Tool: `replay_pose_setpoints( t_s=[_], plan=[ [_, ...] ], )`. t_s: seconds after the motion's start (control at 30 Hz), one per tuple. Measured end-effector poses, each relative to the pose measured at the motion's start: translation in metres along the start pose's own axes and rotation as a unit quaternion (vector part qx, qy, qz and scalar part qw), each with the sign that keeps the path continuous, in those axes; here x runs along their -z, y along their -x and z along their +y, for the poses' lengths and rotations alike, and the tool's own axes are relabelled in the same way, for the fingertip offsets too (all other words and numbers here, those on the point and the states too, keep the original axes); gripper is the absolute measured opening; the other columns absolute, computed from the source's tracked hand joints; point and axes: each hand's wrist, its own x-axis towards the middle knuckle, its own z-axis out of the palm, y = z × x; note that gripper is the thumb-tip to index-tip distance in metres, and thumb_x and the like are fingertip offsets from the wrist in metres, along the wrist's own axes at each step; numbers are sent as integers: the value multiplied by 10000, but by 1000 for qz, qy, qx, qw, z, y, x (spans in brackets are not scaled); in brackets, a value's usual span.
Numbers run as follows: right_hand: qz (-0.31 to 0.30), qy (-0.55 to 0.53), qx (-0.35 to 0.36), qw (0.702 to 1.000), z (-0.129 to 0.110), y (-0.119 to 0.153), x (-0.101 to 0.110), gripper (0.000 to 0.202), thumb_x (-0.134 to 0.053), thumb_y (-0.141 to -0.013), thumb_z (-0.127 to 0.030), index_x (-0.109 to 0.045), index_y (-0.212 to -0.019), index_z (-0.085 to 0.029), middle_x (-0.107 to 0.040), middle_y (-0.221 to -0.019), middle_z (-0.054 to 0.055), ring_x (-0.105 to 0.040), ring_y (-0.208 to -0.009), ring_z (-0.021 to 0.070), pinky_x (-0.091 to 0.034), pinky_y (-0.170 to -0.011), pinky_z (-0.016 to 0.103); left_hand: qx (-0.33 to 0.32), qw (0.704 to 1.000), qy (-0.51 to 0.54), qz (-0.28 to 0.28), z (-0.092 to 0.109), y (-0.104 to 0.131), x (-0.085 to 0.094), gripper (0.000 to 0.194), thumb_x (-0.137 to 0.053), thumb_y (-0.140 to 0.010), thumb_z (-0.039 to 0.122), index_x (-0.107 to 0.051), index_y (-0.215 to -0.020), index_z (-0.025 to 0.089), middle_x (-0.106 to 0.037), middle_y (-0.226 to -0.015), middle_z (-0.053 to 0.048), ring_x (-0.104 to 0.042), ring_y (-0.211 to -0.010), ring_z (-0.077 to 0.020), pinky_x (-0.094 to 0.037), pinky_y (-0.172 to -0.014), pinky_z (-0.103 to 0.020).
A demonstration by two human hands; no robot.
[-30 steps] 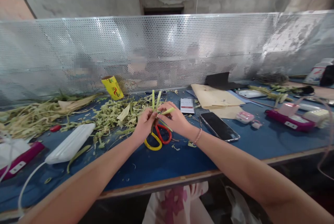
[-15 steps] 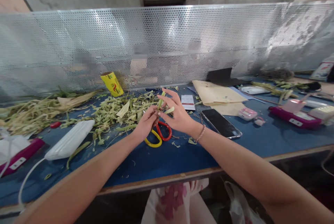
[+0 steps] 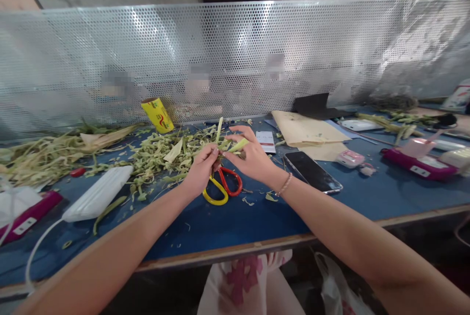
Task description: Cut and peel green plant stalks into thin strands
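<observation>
Above the blue table, my left hand [image 3: 204, 165] pinches a green plant piece [image 3: 219, 130] that sticks up from its fingertips. Close beside it on the right, my right hand [image 3: 251, 158] has its thumb and index finger closed on a pale green leafy piece [image 3: 239, 146], with its other fingers raised and curved. Scissors with one yellow and one red handle [image 3: 230, 181] lie just below both hands; their blades are hidden. A heap of green plant bits [image 3: 157, 156] spreads to the left of my hands.
A phone [image 3: 312, 172], brown paper [image 3: 306, 129] and pink case [image 3: 350, 158] lie right. Left are a yellow roll [image 3: 157, 115], a white cabled block [image 3: 99, 196] and dried stalks [image 3: 33, 158]. A perforated metal screen [image 3: 235, 60] stands behind.
The plant held between my hands has parted into an upright piece at my left fingertips and a leafy piece at my right. The view has tilted down slightly.
</observation>
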Motion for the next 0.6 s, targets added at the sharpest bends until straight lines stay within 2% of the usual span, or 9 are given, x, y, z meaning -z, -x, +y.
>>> replay_pose_setpoints(
  t_s=[0.13, 0.23, 0.33, 0.43, 0.6],
  plan=[
    [1, -14, -4, 1000, 2, -1, -2, 140, -515, -810, -289, -588, -865, -183, -561, -917, 78, -536, -938, 190, -427, -871, 388, 15, 1000, 17, 15, 2, 1, -1, 268, -622, -706, 400, -462, -701, 185, -445, -665, 39, -360, -529, -55, -306, -476, -177],
    [-20, -38, -49, 998, 3, -1, -2, 194, -477, -832, -294, -569, -703, -184, -557, -784, 51, -528, -782, 160, -436, -741, 321, 4, 1000, 6, 17, 0, 0, 0, 226, -585, -737, 376, -463, -705, 188, -451, -675, 35, -356, -525, -57, -309, -474, -183],
    [-30, -63, -88, 994, 3, -3, -2, 326, -447, -844, -309, -451, -543, -183, -467, -609, 7, -456, -622, 118, -380, -630, 266, -10, 1000, -11, 3, -2, -1, 3, 200, -559, -754, 353, -464, -695, 187, -421, -656, 38, -334, -514, -61, -299, -476, -196],
    [-45, -82, -133, 987, 3, -4, -2, 404, -448, -833, -353, -317, -491, -183, -333, -515, -30, -343, -533, 87, -294, -552, 244, -24, 999, -34, -10, -4, -2, 6, 206, -550, -760, 358, -475, -675, 185, -377, -613, 39, -335, -522, -73, -293, -490, -211],
    [-88, -175, -212, 957, 0, -5, -3, 418, -476, -786, -408, -301, -486, -177, -244, -502, -49, -241, -507, 65, -198, -492, 240, -73, 989, -125, -30, -2, 0, 7, 255, -542, -762, 421, -508, -673, 185, -355, -576, 38, -326, -532, -89, -289, -514, -234]
  ],
)
